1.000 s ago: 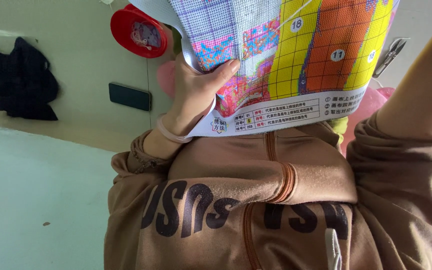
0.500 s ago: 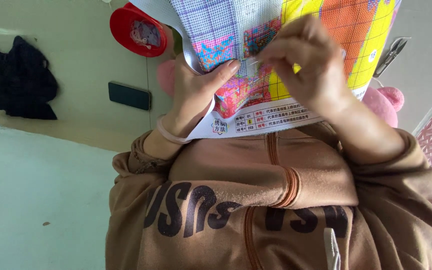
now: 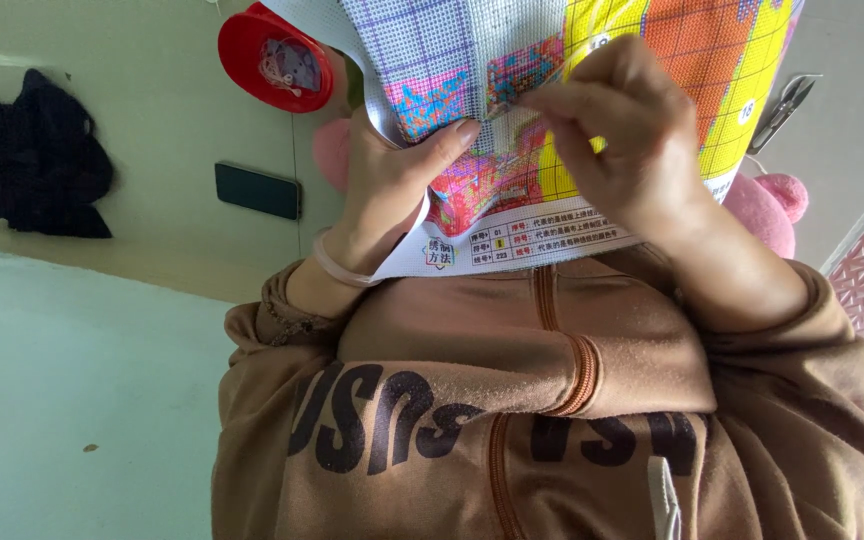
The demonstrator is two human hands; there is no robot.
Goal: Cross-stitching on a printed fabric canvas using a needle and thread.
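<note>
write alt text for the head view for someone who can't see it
Two bare hands work a colourful gridded cross-stitch canvas held over a brown sweatshirt: the left hand grips its edge while the right hand pinches at the stitched patch. A red round container, a dark phone and small snips lie nearby.

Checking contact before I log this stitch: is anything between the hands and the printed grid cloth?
Nothing visible. The left hand grips the printed grid cloth directly at its lower left, thumb on the front. The right hand rests on the cloth's middle, fingertips pinched together against it; whether they hold a needle cannot be told.
</note>
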